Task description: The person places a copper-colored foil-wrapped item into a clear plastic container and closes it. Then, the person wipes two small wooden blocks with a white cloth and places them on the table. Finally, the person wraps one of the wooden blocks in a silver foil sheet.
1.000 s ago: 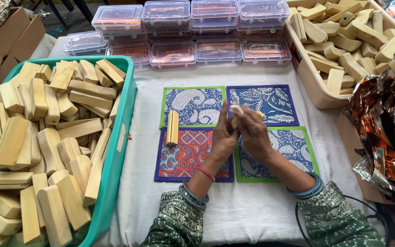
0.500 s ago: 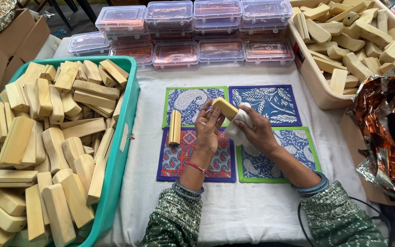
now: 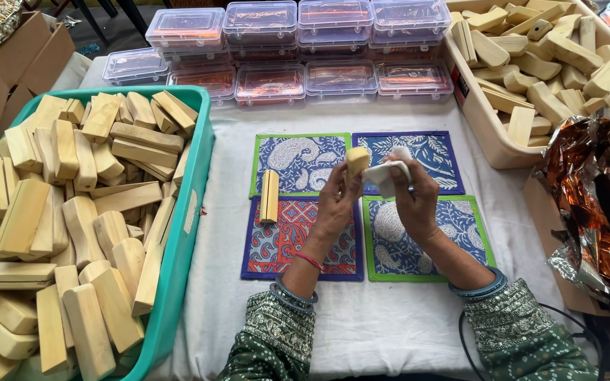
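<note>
A teal bin point(image 3: 193, 233) heaped with pale wooden blocks is seen along the left of the white-covered table point(image 3: 361, 331), and a beige tray point(image 3: 485, 130) of similar blocks at the upper right, with clear lidded boxes point(image 3: 269, 77) ranged along the far edge. Four patterned mats point(image 3: 298, 243) are laid in a square at the middle; one block point(image 3: 269, 196) is left lying where the two left-hand mats meet. Above the mats, a small wooden block point(image 3: 356, 161) is gripped upright by the left hand point(image 3: 336, 204), closed around its lower part. A folded white cloth point(image 3: 387, 176) is pinched in the right hand point(image 3: 414, 204), just beside the block's top; whether they touch cannot be told. The block is judged stiff, light and smooth, perhaps slippery when polished; it is best held by its long flat sides. The cloth is soft and limp.
</note>
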